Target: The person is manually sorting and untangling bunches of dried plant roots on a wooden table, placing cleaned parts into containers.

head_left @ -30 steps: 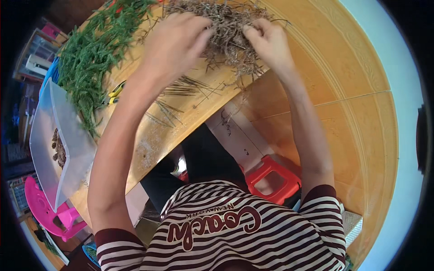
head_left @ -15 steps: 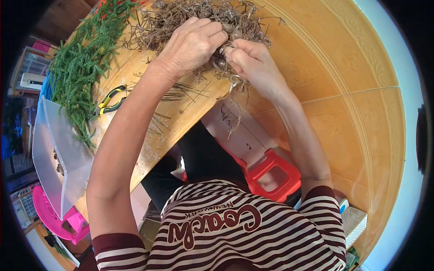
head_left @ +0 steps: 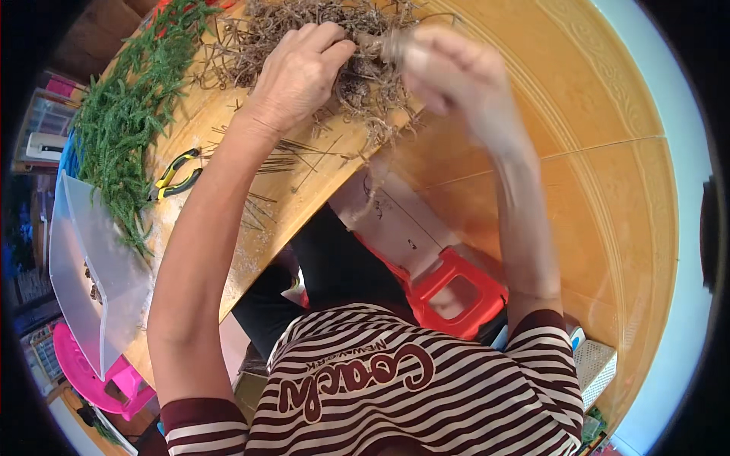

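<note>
A tangled bundle of brown, curly dried twigs (head_left: 266,36) lies at the far edge of the table in front of me. My left hand (head_left: 303,70) is closed on the bundle's near side, its fingers wrapped round the twigs. At the bundle's right end is my right hand (head_left: 460,76), bent at the fingers but smeared by motion, so its grip does not show. Loose curly strands (head_left: 376,137) hang from the bundle past the table edge. Thin dark wire stems (head_left: 285,158) are scattered below my left wrist. Yellow-and-black pliers (head_left: 176,176) rest left of my left forearm.
Green artificial fir sprigs (head_left: 125,129) cover the table's left side. A translucent plastic bin (head_left: 84,258) stands at its left edge. The wooden tabletop (head_left: 262,243) ends above my lap. A red stool (head_left: 464,296) is below right, a pink stool (head_left: 87,372) lower left.
My right hand has swung right and away from my left hand, blurring. My left hand has shifted slightly left with the twig bundle. The whole view has moved a little.
</note>
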Available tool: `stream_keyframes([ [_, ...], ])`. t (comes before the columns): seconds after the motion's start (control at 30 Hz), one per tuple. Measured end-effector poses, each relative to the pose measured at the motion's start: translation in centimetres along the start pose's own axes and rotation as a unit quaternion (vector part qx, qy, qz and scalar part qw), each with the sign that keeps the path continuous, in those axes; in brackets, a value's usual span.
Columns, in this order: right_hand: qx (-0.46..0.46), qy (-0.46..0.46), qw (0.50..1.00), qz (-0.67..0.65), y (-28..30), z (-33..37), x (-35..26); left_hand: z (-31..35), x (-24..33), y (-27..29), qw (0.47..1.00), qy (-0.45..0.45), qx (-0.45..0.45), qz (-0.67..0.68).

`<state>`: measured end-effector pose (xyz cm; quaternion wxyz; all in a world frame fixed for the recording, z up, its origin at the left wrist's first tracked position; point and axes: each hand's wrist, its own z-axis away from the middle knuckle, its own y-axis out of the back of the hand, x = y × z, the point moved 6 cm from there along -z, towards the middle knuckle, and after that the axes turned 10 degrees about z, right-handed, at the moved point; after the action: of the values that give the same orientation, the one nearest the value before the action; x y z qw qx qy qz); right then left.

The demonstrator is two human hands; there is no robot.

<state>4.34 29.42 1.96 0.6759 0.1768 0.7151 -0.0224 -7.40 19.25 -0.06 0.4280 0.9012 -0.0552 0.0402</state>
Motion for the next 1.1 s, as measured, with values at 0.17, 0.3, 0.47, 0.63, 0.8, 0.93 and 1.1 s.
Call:
stream_keyframes([
  [0.17,0.053,0.070,0.954,0.286,1.5,-5.2,-2.4,1.3,0.3,0.2,1.000,-0.005,0.006,0.000],
  [0.3,0.007,0.082,0.892,0.445,0.6,-6.6,-2.0,1.7,-0.1,0.2,0.999,0.025,0.008,0.033],
  [0.47,-0.082,0.280,0.730,0.618,-2.1,-5.9,-0.5,1.6,-0.5,-0.2,0.998,0.051,0.002,0.046],
  [0.63,-0.108,0.216,0.744,0.623,-1.9,-6.0,0.0,1.5,-0.5,-0.2,0.997,0.060,-0.028,0.028],
  [0.8,-0.105,0.208,0.714,0.661,-2.1,-5.3,0.1,1.0,0.4,-0.3,1.000,0.019,-0.003,0.016],
  [0.93,-0.076,0.239,0.717,0.651,-2.4,-4.9,1.3,1.1,0.3,-0.7,0.999,0.003,-0.033,0.023],
  [1.1,-0.050,0.194,0.745,0.636,-3.5,-3.2,1.3,1.2,0.2,-0.8,0.998,-0.022,-0.047,0.028],
])
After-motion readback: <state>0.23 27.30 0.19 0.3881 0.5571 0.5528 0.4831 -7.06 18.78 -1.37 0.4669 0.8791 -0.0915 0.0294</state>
